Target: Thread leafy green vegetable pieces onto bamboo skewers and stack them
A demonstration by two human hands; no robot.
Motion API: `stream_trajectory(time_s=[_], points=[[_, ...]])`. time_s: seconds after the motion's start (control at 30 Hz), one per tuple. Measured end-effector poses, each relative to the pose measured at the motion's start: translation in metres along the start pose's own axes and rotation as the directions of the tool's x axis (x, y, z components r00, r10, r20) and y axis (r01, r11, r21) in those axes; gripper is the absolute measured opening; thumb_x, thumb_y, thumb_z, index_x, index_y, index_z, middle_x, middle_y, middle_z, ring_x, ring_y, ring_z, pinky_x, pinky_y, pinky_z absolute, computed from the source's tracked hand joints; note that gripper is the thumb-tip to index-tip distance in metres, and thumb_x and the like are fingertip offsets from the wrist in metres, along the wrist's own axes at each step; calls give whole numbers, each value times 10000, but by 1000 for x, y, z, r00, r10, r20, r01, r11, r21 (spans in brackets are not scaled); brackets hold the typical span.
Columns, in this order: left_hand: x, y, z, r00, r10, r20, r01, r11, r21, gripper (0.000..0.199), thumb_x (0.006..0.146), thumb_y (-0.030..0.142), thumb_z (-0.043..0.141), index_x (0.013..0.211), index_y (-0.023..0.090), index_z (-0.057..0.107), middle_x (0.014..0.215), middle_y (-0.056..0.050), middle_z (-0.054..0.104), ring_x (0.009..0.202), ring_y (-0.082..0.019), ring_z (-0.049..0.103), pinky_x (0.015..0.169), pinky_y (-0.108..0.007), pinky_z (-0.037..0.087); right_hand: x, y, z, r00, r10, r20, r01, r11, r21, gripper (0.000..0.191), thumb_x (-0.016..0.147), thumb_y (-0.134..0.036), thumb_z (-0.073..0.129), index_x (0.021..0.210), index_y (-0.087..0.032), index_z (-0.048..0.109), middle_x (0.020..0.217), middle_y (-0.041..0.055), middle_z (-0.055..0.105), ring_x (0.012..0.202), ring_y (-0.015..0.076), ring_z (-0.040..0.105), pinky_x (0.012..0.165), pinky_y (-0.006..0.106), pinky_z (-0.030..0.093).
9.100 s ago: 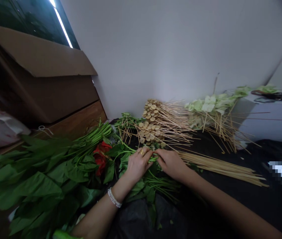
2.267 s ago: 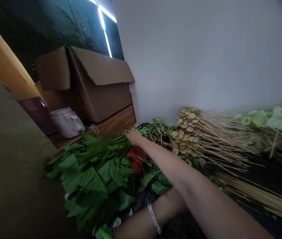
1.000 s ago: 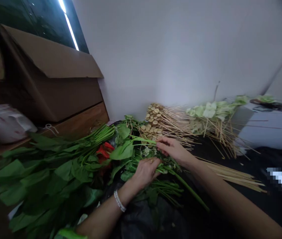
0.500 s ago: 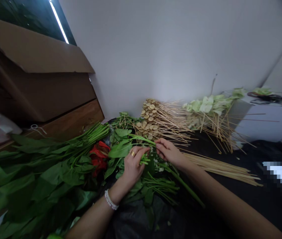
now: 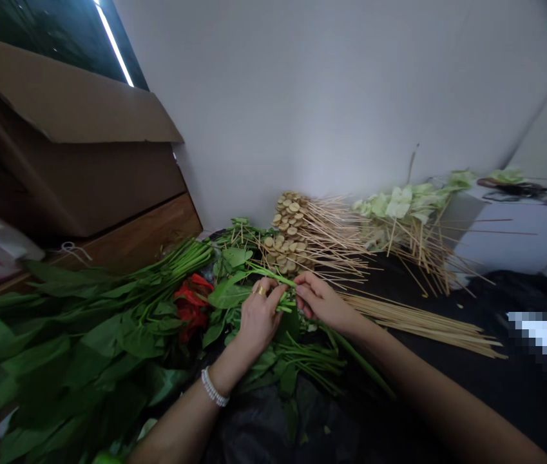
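Note:
My left hand (image 5: pixel 259 314), with a gold ring and a white beaded bracelet at the wrist, is closed around short green stem pieces (image 5: pixel 285 308). Its thumb and forefinger are at a long green stalk (image 5: pixel 273 274) whose leaves point left. My right hand (image 5: pixel 320 301) pinches the same stalk near its right end, close beside the left fingers. Under and in front of the hands lie cut green stems (image 5: pixel 309 362) with leaves. A thick stalk (image 5: pixel 363 361) runs below the right wrist.
Big leafy greens (image 5: pixel 84 335) and a red tie (image 5: pixel 192 306) lie left. Behind are skewers with round slices (image 5: pixel 288 222), skewered pale leaves (image 5: pixel 406 203) and bare sticks (image 5: pixel 422 322). A cardboard box (image 5: pixel 84 174) stands back left.
My hands have come closer together. The left fingers have moved up onto the long stalk, and the right hand has shifted slightly left along with it.

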State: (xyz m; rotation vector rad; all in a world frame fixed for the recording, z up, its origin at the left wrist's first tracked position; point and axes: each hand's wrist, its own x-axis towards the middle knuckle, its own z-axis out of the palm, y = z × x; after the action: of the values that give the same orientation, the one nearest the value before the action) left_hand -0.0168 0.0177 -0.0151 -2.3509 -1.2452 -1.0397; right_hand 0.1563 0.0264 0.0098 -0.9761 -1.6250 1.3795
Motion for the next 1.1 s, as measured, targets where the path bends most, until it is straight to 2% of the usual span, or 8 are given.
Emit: stream_trajectory(time_s=[0.1, 0.3, 0.63, 0.9, 1.0, 1.1], points=[[0, 1, -2, 999, 32, 8, -32, 999, 22, 241, 830, 141, 580, 1067, 169, 615, 960, -79, 561, 908, -226, 540, 731, -311, 486, -1, 0, 2, 1000, 11, 6, -11, 1000, 12, 144, 885, -356, 468, 911, -223, 420, 587, -88, 508, 406, 71, 438, 391, 190, 300], [0, 5, -5, 998, 45, 36, -47, 998, 52, 84, 859, 260, 570, 850, 184, 606, 883, -62, 568, 837, -220, 511, 711, -326, 456, -3, -1, 4, 999, 24, 40, -25, 1000, 5, 204, 882, -414, 493, 921, -228, 420, 587, -93, 501, 412, 68, 448, 389, 183, 309], [4, 14, -6, 999, -37, 9, 38, 973, -230, 169, 815, 187, 492, 647, 196, 506, 739, -25, 471, 763, -196, 462, 701, -325, 425, -6, -7, -7, 981, 82, 178, -90, 995, 38, 298, 867, -499, 521, 933, -222, 432, 597, -92, 499, 414, 50, 401, 379, 163, 273], [4, 17, -10, 998, -61, -32, 45, 932, -359, 140, 801, 164, 462, 682, 196, 530, 735, -22, 463, 749, -189, 468, 669, -317, 407, -4, -2, -20, 956, 81, 282, -140, 971, 195, 312, 837, -485, 594, 934, -220, 461, 566, -106, 441, 385, 33, 313, 362, 159, 171], [5, 15, -13, 993, -90, -81, 53, 925, -376, 135, 802, 137, 466, 708, 192, 545, 741, -23, 478, 744, -182, 475, 676, -316, 409, -2, -4, -34, 957, 109, 271, -182, 947, 263, 315, 818, -468, 626, 940, -215, 483, 550, -114, 401, 366, 26, 246, 357, 166, 115], [5, 10, -12, 987, -91, -133, 36, 929, -368, 123, 833, 131, 485, 765, 185, 573, 798, -37, 523, 791, -181, 511, 726, -322, 427, 0, -2, -47, 967, 111, 227, -170, 952, 256, 337, 833, -500, 605, 979, -209, 520, 513, -121, 358, 351, 30, 218, 352, 175, 95]])
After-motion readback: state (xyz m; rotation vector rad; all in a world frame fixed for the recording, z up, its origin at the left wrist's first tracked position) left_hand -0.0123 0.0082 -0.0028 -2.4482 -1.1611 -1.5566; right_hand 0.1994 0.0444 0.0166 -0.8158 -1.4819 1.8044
